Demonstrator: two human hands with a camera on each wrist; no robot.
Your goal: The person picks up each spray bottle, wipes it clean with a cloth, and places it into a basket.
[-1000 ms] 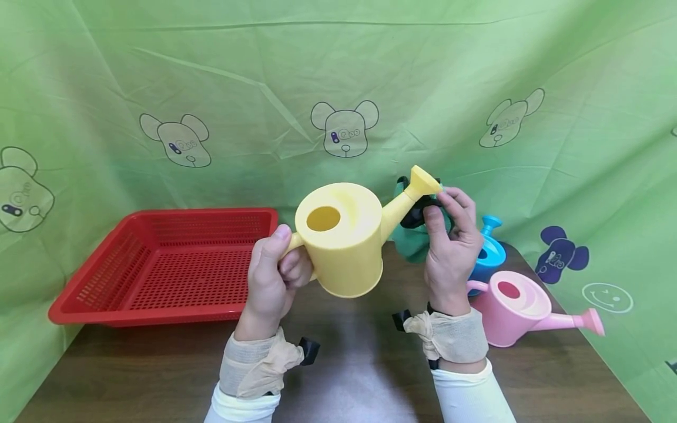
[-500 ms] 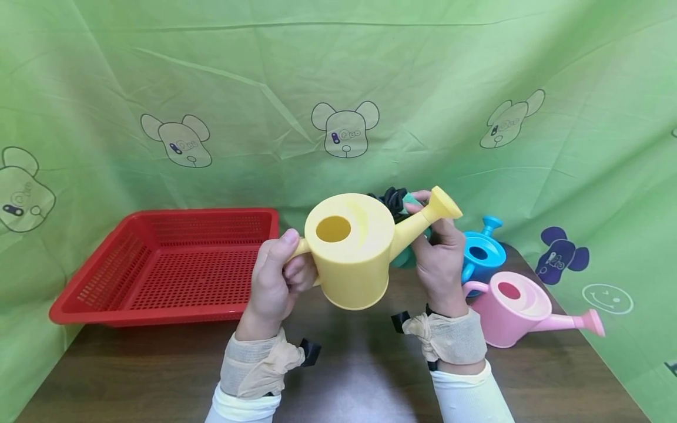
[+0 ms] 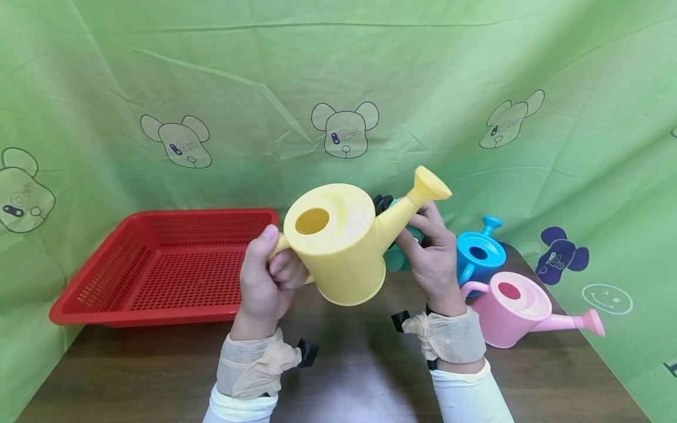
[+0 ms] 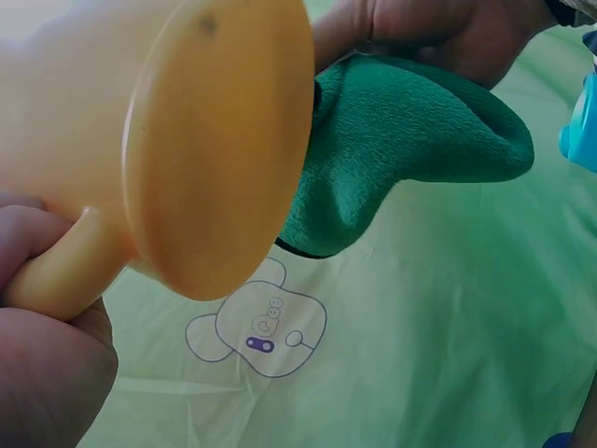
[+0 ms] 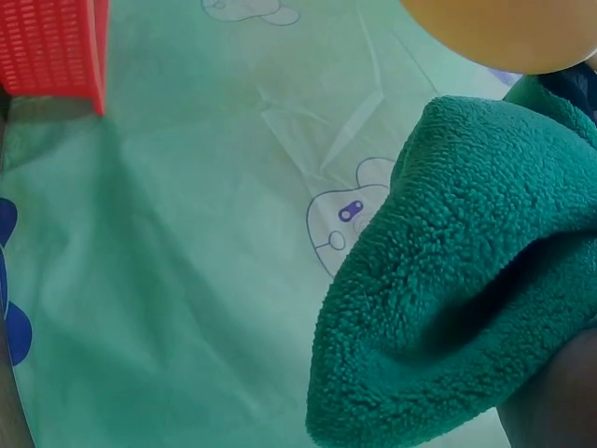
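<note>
A yellow watering can (image 3: 344,258) is held up over the table, tilted, with its spout pointing up to the right. My left hand (image 3: 261,288) grips its handle. The right hand (image 3: 436,261) holds a bunched green cloth (image 3: 398,259) with black edging behind the spout and the can's right side. In the left wrist view the can's base (image 4: 224,149) partly covers the cloth (image 4: 401,131). Fluffy folds of the cloth (image 5: 466,224) fill much of the right wrist view. Some right fingertips are hidden behind the spout.
A red perforated plastic basket (image 3: 195,276) stands on the brown table (image 3: 338,376) at the left. At the right, a blue watering can (image 3: 480,252) stands behind a pink one (image 3: 508,317). A green printed curtain (image 3: 254,76) hangs behind.
The watering can has shifted right and lower, then back left with its spout tipped up. My right hand has moved left with the cloth, from near the spout's head to behind the spout.
</note>
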